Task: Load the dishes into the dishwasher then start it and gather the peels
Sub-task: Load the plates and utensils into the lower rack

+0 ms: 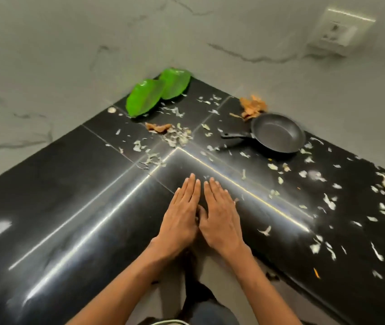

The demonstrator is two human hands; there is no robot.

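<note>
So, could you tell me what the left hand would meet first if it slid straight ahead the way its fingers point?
Probably the pale scattered peels near the black stone counter's corner seam; the left hand lies flat.

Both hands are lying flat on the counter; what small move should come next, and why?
Probably reach the right hand for the pan. Both it and the green plates sit unloaded on the counter, dishes come first, and both open hands, the left hand too, hold nothing.

Two green plates (158, 91) sit behind the one black pan (278, 132), off to its left. Two hands (179, 216) lie flat in front of the pan. Too many little white peels (177, 136) around the pan to count.
</note>
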